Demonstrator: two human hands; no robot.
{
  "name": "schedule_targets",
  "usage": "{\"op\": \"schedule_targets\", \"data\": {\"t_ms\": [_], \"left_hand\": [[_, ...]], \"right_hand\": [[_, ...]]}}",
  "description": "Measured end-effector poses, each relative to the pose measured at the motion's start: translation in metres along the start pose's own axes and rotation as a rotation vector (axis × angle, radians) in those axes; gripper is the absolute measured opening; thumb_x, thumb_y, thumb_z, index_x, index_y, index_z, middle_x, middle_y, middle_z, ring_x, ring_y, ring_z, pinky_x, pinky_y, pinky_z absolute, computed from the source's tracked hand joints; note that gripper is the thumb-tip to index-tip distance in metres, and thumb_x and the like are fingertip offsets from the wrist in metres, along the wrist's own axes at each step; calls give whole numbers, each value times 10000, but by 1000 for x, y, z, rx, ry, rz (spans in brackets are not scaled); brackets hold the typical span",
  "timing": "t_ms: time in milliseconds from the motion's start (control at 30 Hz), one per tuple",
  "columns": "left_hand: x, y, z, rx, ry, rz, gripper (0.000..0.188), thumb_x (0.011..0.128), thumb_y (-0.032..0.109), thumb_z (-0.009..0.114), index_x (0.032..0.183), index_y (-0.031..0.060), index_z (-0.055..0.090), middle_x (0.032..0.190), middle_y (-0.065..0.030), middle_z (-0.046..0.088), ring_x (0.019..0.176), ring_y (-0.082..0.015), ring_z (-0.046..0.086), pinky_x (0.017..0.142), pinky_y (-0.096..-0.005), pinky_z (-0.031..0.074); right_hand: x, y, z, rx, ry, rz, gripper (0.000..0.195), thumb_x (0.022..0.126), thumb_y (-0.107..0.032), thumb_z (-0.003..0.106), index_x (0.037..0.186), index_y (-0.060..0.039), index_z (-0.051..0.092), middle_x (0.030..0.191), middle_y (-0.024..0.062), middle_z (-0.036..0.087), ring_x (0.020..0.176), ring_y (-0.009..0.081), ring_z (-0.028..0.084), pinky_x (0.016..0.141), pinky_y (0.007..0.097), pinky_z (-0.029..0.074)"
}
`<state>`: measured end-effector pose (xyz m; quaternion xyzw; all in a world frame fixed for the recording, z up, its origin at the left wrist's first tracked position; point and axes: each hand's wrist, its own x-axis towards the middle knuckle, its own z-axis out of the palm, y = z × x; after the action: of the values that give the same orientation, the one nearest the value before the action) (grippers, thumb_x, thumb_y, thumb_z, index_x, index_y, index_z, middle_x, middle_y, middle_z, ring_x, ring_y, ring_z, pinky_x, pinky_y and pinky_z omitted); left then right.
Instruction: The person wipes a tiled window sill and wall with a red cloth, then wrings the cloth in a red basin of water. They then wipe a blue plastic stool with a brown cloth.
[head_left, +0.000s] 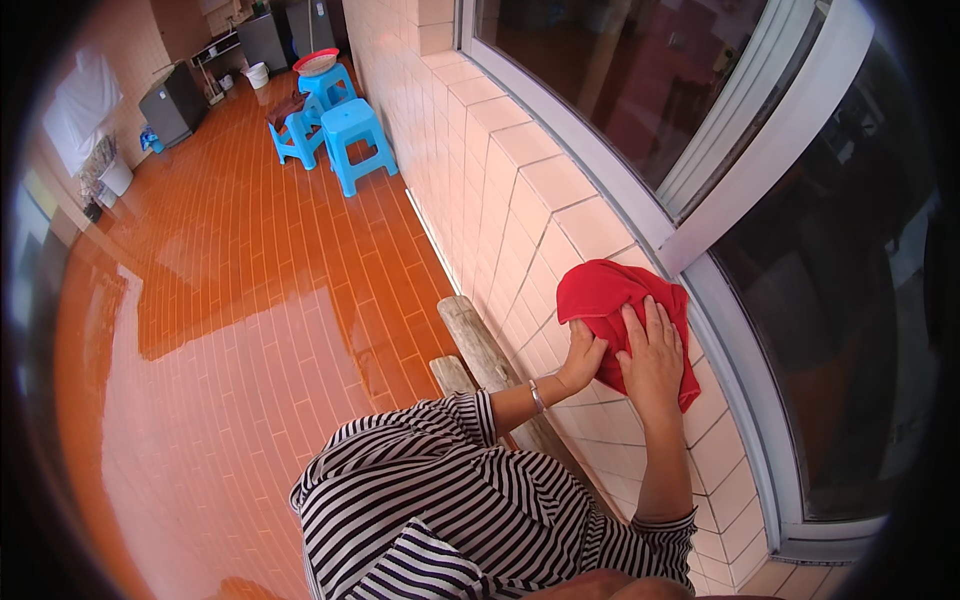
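Observation:
A red cloth (600, 286) lies partly folded on the pink-tiled window sill (587, 225), up against the white window frame (724, 300). My left hand (585, 357) grips the cloth's near left edge, its thumb on top; a silver-coloured bracelet (536, 397) circles that wrist. Palm down on the cloth's right part rests my right hand (654, 364), with its fingers spread rather than closed. The cloth under both hands is hidden.
Two wooden logs (480, 341) run along the tiled wall below the sill. Blue plastic stools (352, 124) stand farther along it, one bearing a red-rimmed basket (316, 61). Parts of the orange tiled floor (277, 247) look wet and shiny. A dark cabinet (174, 105) stands across the room.

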<state>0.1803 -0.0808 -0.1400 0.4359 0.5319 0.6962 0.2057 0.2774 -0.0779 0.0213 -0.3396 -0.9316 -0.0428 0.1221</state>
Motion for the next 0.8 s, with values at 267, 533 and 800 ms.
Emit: {"op": "schedule_targets", "data": {"t_ms": [267, 533, 800], "left_hand": [[-77, 41, 41, 346, -329, 380, 632, 784, 187, 554, 1348, -23, 365, 1426, -305, 239, 1346, -487, 139, 1123, -558, 73], [-66, 50, 36, 103, -224, 282, 544, 844, 227, 496, 1327, -14, 426, 1383, -265, 373, 1341, -474, 201, 1126, -572, 105], [34, -2, -15, 75, 286, -44, 447, 873, 166, 462, 1269, -39, 429, 1310, -282, 386, 1236, -459, 316, 1073, -506, 240]], "right_hand": [[-148, 42, -36, -180, 59, 200, 637, 687, -104, 748, 1263, -92, 475, 1419, 183, 388, 1257, 392, 418, 1028, 505, 350], [-168, 41, -19, -433, 164, 71, 585, 771, -198, 720, 1288, -111, 462, 1407, 202, 395, 1256, 389, 427, 981, 506, 399], [11, -27, 0, -178, -41, -140, 686, 760, -105, 715, 1382, -127, 427, 1465, 192, 310, 1335, 382, 324, 1073, 484, 308]]}}
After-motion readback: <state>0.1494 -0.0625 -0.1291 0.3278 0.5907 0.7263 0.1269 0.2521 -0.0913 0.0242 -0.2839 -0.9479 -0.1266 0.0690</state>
